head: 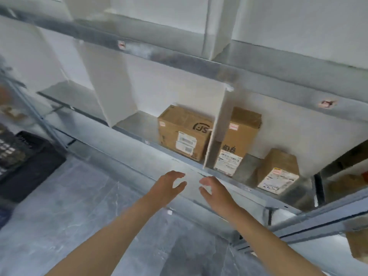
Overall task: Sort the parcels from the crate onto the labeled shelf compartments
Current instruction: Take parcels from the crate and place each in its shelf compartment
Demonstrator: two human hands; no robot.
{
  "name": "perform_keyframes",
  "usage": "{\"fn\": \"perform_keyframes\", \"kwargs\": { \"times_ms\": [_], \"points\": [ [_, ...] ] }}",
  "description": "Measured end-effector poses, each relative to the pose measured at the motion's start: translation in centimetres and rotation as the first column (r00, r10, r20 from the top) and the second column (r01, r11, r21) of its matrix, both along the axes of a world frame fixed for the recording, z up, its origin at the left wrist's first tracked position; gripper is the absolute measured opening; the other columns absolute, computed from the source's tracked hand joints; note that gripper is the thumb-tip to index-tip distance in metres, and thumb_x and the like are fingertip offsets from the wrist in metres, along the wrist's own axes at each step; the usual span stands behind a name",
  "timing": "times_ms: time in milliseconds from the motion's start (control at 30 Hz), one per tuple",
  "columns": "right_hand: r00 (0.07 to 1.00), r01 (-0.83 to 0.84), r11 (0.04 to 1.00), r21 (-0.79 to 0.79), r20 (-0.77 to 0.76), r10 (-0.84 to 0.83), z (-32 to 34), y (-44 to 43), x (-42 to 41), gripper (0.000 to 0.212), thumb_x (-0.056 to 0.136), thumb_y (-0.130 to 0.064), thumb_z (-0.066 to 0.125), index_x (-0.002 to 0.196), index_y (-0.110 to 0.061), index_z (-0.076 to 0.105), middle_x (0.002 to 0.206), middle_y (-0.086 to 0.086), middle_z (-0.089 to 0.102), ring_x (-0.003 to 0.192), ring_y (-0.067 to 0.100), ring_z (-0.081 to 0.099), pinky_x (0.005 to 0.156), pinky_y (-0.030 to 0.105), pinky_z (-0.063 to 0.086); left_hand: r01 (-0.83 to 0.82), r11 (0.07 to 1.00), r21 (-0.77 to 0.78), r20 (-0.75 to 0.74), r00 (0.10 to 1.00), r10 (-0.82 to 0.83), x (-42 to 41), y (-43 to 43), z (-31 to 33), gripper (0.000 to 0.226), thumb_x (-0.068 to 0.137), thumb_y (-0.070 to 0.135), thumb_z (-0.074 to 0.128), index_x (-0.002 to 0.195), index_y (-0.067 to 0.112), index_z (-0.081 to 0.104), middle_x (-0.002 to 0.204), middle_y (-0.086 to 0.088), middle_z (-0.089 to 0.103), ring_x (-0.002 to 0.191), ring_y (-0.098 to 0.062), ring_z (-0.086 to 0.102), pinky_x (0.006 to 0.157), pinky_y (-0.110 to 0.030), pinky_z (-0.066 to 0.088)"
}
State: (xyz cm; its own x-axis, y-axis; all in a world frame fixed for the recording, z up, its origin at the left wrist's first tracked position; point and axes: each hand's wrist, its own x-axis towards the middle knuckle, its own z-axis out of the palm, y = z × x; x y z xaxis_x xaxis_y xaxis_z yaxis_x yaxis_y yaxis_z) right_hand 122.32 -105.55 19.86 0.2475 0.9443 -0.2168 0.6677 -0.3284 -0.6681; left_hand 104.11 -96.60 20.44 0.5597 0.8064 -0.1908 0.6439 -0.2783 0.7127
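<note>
Metal shelf, compartments parted by a white divider, which I take as landmark. Dark crate: far left of the divider and lower, cut by the frame edge, contents blurred, long axis not clear to me. Brown parcel: touching the divider's left face, printed logo that I read as "SF", white barcode label. Tall parcel: just right of the divider, upright, dark characters I cannot read. Small parcel: further right, label with a blue scrawl I cannot read. Left hand and right hand: below the divider, fingers spread, holding nothing. I judge the next parcel lies leftward in the crate, with the left hand nearer.
</note>
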Motion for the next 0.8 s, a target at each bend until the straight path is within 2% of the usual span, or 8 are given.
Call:
{"fn": "perform_keyframes", "kwargs": {
  "times_ms": [133, 300, 467, 700, 800],
  "points": [
    [0.932, -0.351, 0.934, 0.071, 0.127, 0.34, 3.6, 8.0, -12.4, 0.035, 0.102, -0.031, 0.051, 0.135, -0.021, 0.052, 0.138, -0.008, 0.053, 0.126, 0.013, 0.052, 0.106, 0.027, 0.041, -0.168, 0.97, 0.174, -0.083, 0.979, 0.185, -13.5, 3.4, 2.6, 0.048, 0.094, 0.042, 0.06, 0.133, 0.014, 0.057, 0.136, -0.001, 0.057, 0.126, -0.019, 0.054, 0.104, -0.024, 0.037],
    [0.775, -0.611, 0.777, 0.153, 0.316, 0.547, 8.4, 16.1, -29.2, 0.046, 0.1, -0.034, 0.051, 0.142, -0.014, 0.047, 0.144, 0.003, 0.049, 0.125, 0.029, 0.05, 0.107, 0.04, 0.039, -0.305, 0.883, 0.357, -0.168, 0.909, 0.382, -30.1, 6.3, 6.3, 0.056, 0.098, 0.047, 0.05, 0.143, 0.014, 0.044, 0.145, -0.003, 0.047, 0.134, -0.021, 0.045, 0.106, -0.035, 0.04],
    [0.687, -0.714, 0.664, 0.223, 0.403, 0.604, 12.3, 20.3, -42.2, 0.053, 0.1, -0.033, 0.05, 0.147, -0.011, 0.04, 0.152, 0.008, 0.042, 0.134, 0.029, 0.042, 0.113, 0.038, 0.031, -0.399, 0.782, 0.479, -0.209, 0.813, 0.543, -42.4, 7.2, 10.9, 0.061, 0.101, 0.045, 0.044, 0.151, 0.012, 0.033, 0.156, -0.004, 0.034, 0.145, -0.018, 0.028, 0.116, -0.03, 0.024],
    [0.597, -0.797, 0.558, 0.231, 0.446, 0.667, 14.9, 23.9, -52.0, 0.047, 0.1, -0.029, 0.052, 0.143, -0.012, 0.042, 0.141, 0.006, 0.047, 0.128, 0.027, 0.046, 0.105, 0.036, 0.035, -0.49, 0.648, 0.583, -0.196, 0.689, 0.697, -52.4, 7.5, 13.2, 0.061, 0.102, 0.046, 0.042, 0.151, 0.011, 0.033, 0.157, -0.006, 0.034, 0.146, -0.019, 0.027, 0.118, -0.033, 0.024],
    [0.563, -0.822, 0.529, 0.21, 0.433, 0.704, 14.8, 26.4, -55.0, 0.053, 0.101, -0.031, 0.05, 0.149, -0.013, 0.036, 0.149, 0.005, 0.042, 0.135, 0.027, 0.042, 0.11, 0.038, 0.035, -0.543, 0.612, 0.574, -0.191, 0.638, 0.746, -54.9, 8.5, 12.4, 0.061, 0.101, 0.046, 0.042, 0.151, 0.01, 0.034, 0.157, -0.005, 0.035, 0.148, -0.019, 0.025, 0.12, -0.033, 0.023]
  ]
}}
